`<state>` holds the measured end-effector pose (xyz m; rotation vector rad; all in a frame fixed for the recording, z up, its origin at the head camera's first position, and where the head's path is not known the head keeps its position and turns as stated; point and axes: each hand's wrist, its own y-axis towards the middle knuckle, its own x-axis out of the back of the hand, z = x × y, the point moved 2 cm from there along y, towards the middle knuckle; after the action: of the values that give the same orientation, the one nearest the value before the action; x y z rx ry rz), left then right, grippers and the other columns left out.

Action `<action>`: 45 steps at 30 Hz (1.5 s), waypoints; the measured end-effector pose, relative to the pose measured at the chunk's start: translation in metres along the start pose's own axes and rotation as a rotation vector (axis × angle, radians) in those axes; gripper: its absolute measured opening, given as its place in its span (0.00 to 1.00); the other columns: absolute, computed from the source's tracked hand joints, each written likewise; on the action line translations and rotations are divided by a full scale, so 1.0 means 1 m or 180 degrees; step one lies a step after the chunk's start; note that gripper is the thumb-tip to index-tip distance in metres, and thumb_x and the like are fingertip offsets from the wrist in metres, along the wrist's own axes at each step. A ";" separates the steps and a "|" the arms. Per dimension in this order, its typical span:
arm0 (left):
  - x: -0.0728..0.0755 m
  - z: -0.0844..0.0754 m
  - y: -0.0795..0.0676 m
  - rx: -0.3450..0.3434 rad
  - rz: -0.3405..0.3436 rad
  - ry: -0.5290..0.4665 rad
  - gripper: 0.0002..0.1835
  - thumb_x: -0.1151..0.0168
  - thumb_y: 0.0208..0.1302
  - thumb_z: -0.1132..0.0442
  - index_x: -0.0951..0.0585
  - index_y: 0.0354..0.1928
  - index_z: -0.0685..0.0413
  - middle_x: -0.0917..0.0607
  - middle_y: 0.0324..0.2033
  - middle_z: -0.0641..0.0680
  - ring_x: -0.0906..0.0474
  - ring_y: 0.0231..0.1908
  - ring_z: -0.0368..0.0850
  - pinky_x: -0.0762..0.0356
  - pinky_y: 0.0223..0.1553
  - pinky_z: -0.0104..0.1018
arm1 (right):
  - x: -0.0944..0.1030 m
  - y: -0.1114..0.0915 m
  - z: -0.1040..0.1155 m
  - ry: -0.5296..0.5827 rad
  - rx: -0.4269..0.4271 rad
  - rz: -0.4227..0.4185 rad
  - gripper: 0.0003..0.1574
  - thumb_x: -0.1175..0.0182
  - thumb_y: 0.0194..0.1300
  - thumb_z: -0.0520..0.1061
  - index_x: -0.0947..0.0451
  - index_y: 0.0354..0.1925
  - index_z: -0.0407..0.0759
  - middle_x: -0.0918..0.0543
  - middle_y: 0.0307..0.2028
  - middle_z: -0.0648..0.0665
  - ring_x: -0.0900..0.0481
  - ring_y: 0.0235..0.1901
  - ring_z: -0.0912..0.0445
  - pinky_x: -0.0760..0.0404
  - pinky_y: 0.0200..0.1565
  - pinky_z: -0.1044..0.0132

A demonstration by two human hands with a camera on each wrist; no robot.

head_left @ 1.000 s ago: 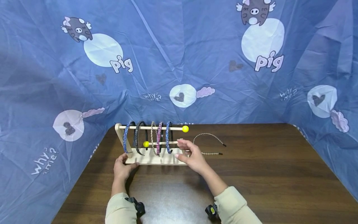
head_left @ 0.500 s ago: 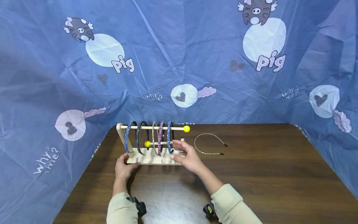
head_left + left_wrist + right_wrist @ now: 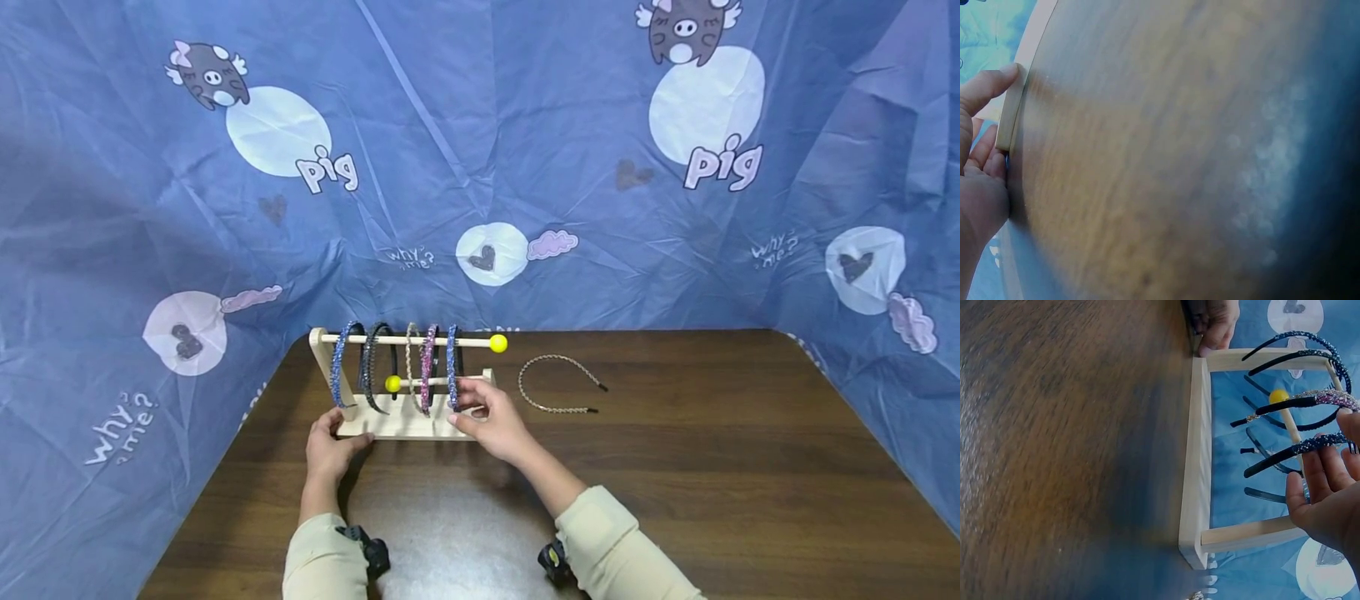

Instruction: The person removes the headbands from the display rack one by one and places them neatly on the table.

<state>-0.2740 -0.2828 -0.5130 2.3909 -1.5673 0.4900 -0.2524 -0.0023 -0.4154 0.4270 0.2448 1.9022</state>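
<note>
A wooden headband stand holds several headbands on two rods with yellow end balls. My left hand grips the left end of its base; the left wrist view shows the thumb along the base edge. My right hand is at the rightmost headband, a blue glittery one, fingertips right at its side, with the thumb by its lower end. In the right wrist view its black end points past the fingers. A pink headband and a beige braided one hang just left.
A second beige braided headband lies on the brown table, right of the stand. A black headband and another blue one hang further left. Blue pig-print cloth rises behind the table.
My right hand has moved left from the stand's right end to the rightmost blue headband. My left hand stays on the base, and the headbands keep their places.
</note>
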 end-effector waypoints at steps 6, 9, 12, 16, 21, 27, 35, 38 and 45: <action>0.000 -0.001 0.000 -0.0032 0.0016 -0.0009 0.40 0.31 0.43 0.74 0.37 0.61 0.72 0.35 0.54 0.68 0.38 0.55 0.61 0.45 0.59 0.48 | -0.001 0.000 0.005 -0.0186 0.0112 -0.0206 0.16 0.41 0.54 0.26 0.28 0.43 0.23 0.20 0.34 0.29 0.22 0.37 0.39 0.23 0.41 0.54; 0.000 -0.001 -0.001 -0.0031 -0.0005 0.0011 0.40 0.31 0.43 0.74 0.36 0.61 0.71 0.34 0.53 0.68 0.38 0.55 0.61 0.45 0.59 0.48 | 0.000 -0.001 0.007 -0.0223 0.0167 -0.0277 0.13 0.41 0.54 0.26 0.27 0.40 0.24 0.19 0.33 0.31 0.21 0.35 0.40 0.23 0.40 0.58; 0.000 -0.002 -0.002 -0.0012 -0.0012 0.0030 0.40 0.31 0.43 0.74 0.36 0.62 0.71 0.34 0.53 0.68 0.38 0.55 0.61 0.45 0.59 0.49 | 0.001 -0.001 0.010 -0.0169 0.0203 -0.0299 0.11 0.41 0.54 0.25 0.26 0.39 0.24 0.19 0.32 0.30 0.21 0.34 0.40 0.23 0.40 0.59; 0.000 -0.002 -0.003 -0.0014 -0.0019 -0.0010 0.40 0.31 0.43 0.75 0.36 0.61 0.71 0.35 0.53 0.68 0.38 0.55 0.61 0.45 0.59 0.48 | 0.002 -0.001 0.012 -0.0139 0.0214 -0.0295 0.12 0.41 0.54 0.25 0.27 0.39 0.24 0.19 0.32 0.29 0.21 0.34 0.39 0.23 0.41 0.57; 0.001 -0.002 -0.004 -0.0025 -0.0021 -0.0066 0.40 0.31 0.43 0.75 0.36 0.61 0.71 0.35 0.54 0.68 0.38 0.55 0.61 0.45 0.59 0.48 | 0.005 -0.001 0.013 -0.0138 0.0212 -0.0288 0.12 0.42 0.55 0.25 0.27 0.40 0.23 0.19 0.33 0.28 0.21 0.35 0.40 0.23 0.42 0.57; 0.000 -0.002 -0.003 -0.0036 -0.0011 -0.0037 0.40 0.31 0.43 0.75 0.37 0.62 0.71 0.35 0.54 0.68 0.38 0.55 0.61 0.45 0.59 0.48 | 0.015 -0.002 0.017 -0.0010 0.0265 -0.0431 0.11 0.42 0.56 0.25 0.27 0.40 0.24 0.19 0.33 0.29 0.21 0.34 0.41 0.25 0.39 0.63; 0.000 -0.002 -0.002 -0.0060 -0.0026 -0.0069 0.40 0.31 0.42 0.75 0.36 0.61 0.72 0.35 0.53 0.68 0.38 0.54 0.61 0.44 0.59 0.48 | 0.027 -0.002 0.026 0.0148 0.0325 -0.0621 0.12 0.43 0.56 0.24 0.27 0.41 0.22 0.20 0.34 0.26 0.22 0.33 0.40 0.27 0.34 0.70; 0.000 -0.001 -0.002 -0.0028 -0.0008 -0.0069 0.40 0.31 0.43 0.75 0.36 0.61 0.71 0.35 0.54 0.68 0.38 0.55 0.61 0.45 0.59 0.48 | 0.030 -0.003 0.031 0.0251 0.0365 -0.0697 0.13 0.44 0.55 0.23 0.28 0.42 0.21 0.20 0.34 0.25 0.23 0.35 0.33 0.27 0.34 0.72; 0.000 -0.001 -0.003 -0.0017 -0.0020 -0.0099 0.39 0.32 0.43 0.76 0.36 0.61 0.72 0.35 0.54 0.68 0.38 0.55 0.61 0.44 0.59 0.48 | 0.036 0.000 0.032 0.0366 0.0505 -0.0715 0.14 0.45 0.56 0.22 0.29 0.43 0.19 0.20 0.34 0.27 0.20 0.36 0.39 0.24 0.38 0.71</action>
<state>-0.2714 -0.2816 -0.5116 2.4099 -1.5714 0.4490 -0.2504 0.0298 -0.3797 0.3794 0.5017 1.6942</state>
